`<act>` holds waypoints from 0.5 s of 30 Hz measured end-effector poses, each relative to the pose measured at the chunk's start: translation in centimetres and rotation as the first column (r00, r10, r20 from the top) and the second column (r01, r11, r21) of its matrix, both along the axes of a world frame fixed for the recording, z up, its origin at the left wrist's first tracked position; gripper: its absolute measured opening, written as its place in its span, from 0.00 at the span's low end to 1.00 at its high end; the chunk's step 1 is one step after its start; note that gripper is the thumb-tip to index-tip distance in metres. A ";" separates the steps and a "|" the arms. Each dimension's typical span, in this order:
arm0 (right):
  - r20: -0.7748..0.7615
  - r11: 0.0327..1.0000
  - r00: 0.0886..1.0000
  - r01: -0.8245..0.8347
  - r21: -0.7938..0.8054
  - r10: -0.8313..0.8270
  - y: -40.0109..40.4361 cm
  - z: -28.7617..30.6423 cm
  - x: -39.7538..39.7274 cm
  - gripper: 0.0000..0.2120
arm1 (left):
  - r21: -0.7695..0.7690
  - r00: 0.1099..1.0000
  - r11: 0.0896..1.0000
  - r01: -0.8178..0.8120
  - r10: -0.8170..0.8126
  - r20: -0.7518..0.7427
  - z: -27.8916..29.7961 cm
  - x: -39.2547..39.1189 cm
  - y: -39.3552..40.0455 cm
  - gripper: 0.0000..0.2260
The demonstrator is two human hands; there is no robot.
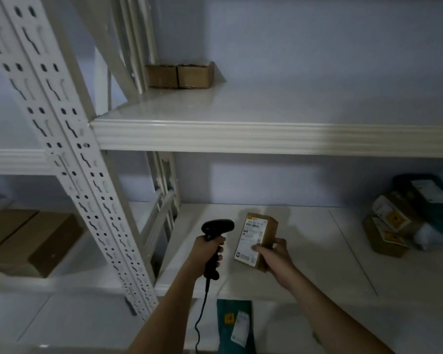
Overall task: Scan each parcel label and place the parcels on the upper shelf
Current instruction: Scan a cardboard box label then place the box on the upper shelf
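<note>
Two hands share the work at the white metal shelving unit: your left hand (210,252) is wrapped round the grip of a black handheld barcode scanner (214,245), whose head points up and to the right and whose dark cable (201,310) hangs down past your forearm, while your right hand (276,255) holds a small brown cardboard parcel (257,240) by its lower right edge, thumb across the white printed shipping label (251,241) and fingers curled behind the box. You hold the parcel tilted, label face toward you, just to the right of the scanner head and above the white lower shelf (317,246). At the back left corner of the white upper shelf (241,108) two small brown cardboard boxes (180,76) stand side by side, touching. On the far right of the lower shelf lies a loose pile of further parcels (404,215), brown boxes with white and yellow labels and dark green mailer bags. Below the shelf edge, between your forearms, a dark green mailer bag (237,327) with a white label is visible. Beyond the perforated white upright (69,154), large brown cartons (28,238) rest on the neighbouring bay's shelf.
</note>
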State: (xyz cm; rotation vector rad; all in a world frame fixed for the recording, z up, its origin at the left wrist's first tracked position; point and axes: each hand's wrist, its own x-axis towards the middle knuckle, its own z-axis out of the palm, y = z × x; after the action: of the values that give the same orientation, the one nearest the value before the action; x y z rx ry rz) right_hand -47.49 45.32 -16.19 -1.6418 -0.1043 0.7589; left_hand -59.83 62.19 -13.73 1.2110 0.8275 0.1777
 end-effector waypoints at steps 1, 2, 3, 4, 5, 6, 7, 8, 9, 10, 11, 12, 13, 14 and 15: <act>0.015 1.000 1.000 0.013 0.017 -0.013 -0.1 0.1 -0.3 0.29 | 0.024 1.000 1.000 0.010 -0.010 0.007 0.6 -0.2 -0.3 0.04; 0.029 0.999 0.999 0.020 0.036 -0.021 -0.1 0.2 -0.5 0.31 | 0.051 1.000 0.998 0.023 -0.024 0.015 1.2 -0.3 -0.6 0.04; 0.043 0.998 0.999 0.026 0.051 -0.028 -0.1 0.3 -0.6 0.32 | 0.081 0.999 0.996 0.034 -0.036 0.023 1.7 -0.3 -0.8 0.05; 0.065 0.998 0.997 0.029 0.058 -0.033 -0.2 0.5 -0.7 0.33 | 0.108 0.999 0.993 0.040 -0.043 0.030 2.3 -0.3 -1.0 0.05; 0.087 0.998 0.996 0.031 0.062 -0.036 -0.2 0.9 -0.9 0.32 | 0.132 0.998 0.990 0.041 -0.046 0.035 2.8 -0.3 -1.2 0.06; 0.104 0.997 0.994 0.034 0.065 -0.041 -0.2 1.1 -1.0 0.30 | 0.156 0.998 0.987 0.041 -0.047 0.035 3.2 -0.2 -1.4 0.07; 0.116 0.997 0.992 0.038 0.067 -0.046 -0.3 1.3 -1.1 0.28 | 0.175 0.998 0.984 0.043 -0.050 0.032 3.6 -0.2 -1.6 0.08; 0.128 0.997 0.990 0.043 0.065 -0.051 -0.4 1.6 -1.2 0.27 | 0.190 0.998 0.981 0.047 -0.054 0.028 4.0 -0.2 -1.8 0.08; 0.140 0.997 0.989 0.047 0.063 -0.056 -0.5 1.9 -1.2 0.26 | 0.203 0.998 0.978 0.055 -0.061 0.024 4.3 -0.3 -2.0 0.08; 0.151 0.997 0.987 0.050 0.064 -0.059 -0.5 2.1 -1.2 0.26 | 0.215 0.997 0.974 0.065 -0.071 0.019 4.6 -0.3 -2.2 0.08; 0.160 0.996 0.985 0.050 0.071 -0.061 -0.5 2.3 -1.3 0.26 | 0.226 0.997 0.971 0.073 -0.078 0.017 4.8 -0.4 -2.3 0.08; 0.166 0.996 0.984 0.049 0.078 -0.062 -0.6 2.4 -1.3 0.26 | 0.236 0.996 0.969 0.077 -0.083 0.015 5.0 -0.4 -2.5 0.08; 0.170 0.996 0.984 0.045 0.082 -0.058 -0.7 2.5 -1.3 0.26 | 0.244 0.996 0.967 0.080 -0.086 0.014 5.1 -0.4 -2.6 0.08; 0.172 0.996 0.983 0.041 0.084 -0.055 -0.8 2.5 -1.3 0.26 | 0.248 0.996 0.965 0.082 -0.087 0.012 5.2 -0.5 -2.7 0.08; 0.177 0.996 0.983 0.037 0.085 -0.052 -1.0 2.5 -1.4 0.26 | 0.251 0.996 0.964 0.085 -0.090 0.009 5.4 -0.5 -2.9 0.08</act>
State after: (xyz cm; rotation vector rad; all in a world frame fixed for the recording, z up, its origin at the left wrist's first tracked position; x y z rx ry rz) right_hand -48.87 44.36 -13.65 -1.6268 -0.2229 0.5650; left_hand -60.29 59.25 -8.37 1.4787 0.7475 0.2275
